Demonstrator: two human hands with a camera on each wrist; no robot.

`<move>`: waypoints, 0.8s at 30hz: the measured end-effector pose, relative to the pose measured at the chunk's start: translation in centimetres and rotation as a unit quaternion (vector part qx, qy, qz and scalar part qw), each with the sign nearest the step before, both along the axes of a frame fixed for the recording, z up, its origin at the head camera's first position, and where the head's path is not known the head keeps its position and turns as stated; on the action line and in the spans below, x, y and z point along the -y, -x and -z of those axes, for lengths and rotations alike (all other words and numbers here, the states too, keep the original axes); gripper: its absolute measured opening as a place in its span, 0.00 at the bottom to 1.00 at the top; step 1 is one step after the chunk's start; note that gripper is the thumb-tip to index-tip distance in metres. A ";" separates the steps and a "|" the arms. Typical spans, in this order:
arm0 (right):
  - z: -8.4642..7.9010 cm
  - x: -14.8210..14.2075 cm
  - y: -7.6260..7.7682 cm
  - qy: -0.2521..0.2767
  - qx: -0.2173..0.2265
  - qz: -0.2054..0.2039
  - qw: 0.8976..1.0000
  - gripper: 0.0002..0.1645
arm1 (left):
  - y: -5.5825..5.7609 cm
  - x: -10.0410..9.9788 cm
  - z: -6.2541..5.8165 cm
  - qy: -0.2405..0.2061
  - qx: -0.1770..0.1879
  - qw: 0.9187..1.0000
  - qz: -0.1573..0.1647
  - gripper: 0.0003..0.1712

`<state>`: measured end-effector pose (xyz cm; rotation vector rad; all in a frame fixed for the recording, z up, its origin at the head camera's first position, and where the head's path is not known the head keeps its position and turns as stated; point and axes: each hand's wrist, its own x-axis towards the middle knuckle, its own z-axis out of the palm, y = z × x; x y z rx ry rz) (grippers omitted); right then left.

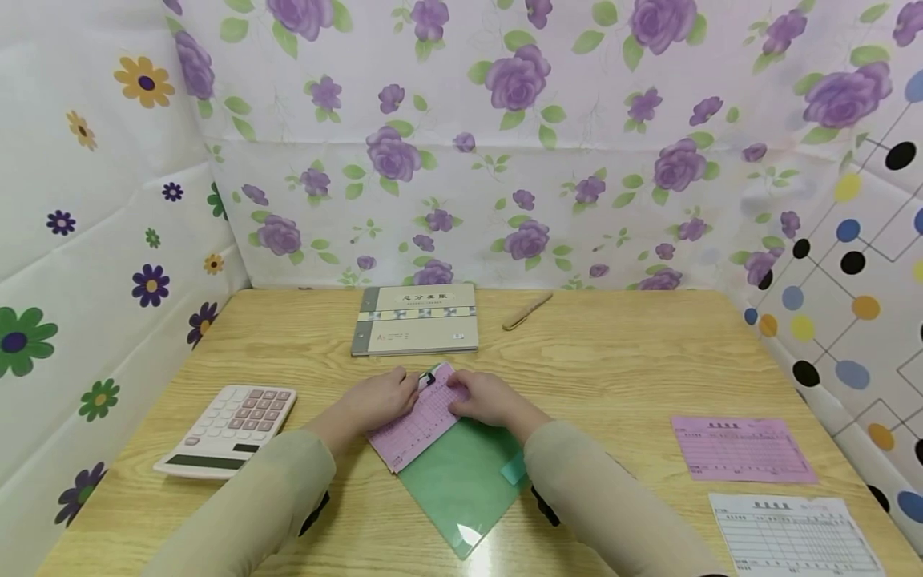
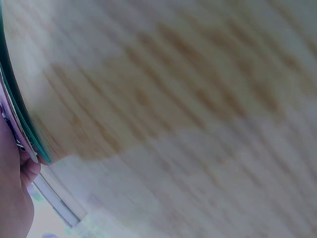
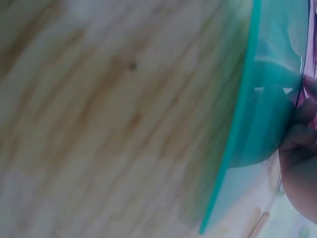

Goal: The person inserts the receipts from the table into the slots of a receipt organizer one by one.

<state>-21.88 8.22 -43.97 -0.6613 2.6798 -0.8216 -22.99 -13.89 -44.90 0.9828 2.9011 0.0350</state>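
The hands (image 1: 384,401) (image 1: 492,399) partly hide the pink slip (image 1: 425,421) on the green folder (image 1: 461,485).

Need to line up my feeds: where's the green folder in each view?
Head: lower middle, between the forearms, partly under a pink slip; green folder.
Left wrist: the green folder is a thin curved strip at the left edge.
Right wrist: the green folder fills a broad teal band down the right side.
Shared landmark: that pink slip, at the far left in left wrist, far right in right wrist.
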 end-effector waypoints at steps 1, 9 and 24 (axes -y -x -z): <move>-0.1 0.1 0.0 -0.001 -0.004 0.000 1.000 0.23 | 0.0 0.0 0.0 -0.004 -0.001 1.000 0.001 0.21; -0.1 0.3 -0.1 -0.007 -0.015 0.001 1.000 0.25 | -0.1 0.0 0.1 -0.001 -0.018 1.000 0.010 0.21; -1.5 -5.3 -0.5 0.053 0.051 0.018 0.997 0.26 | -0.3 0.1 0.6 -0.018 -0.036 0.999 0.002 0.19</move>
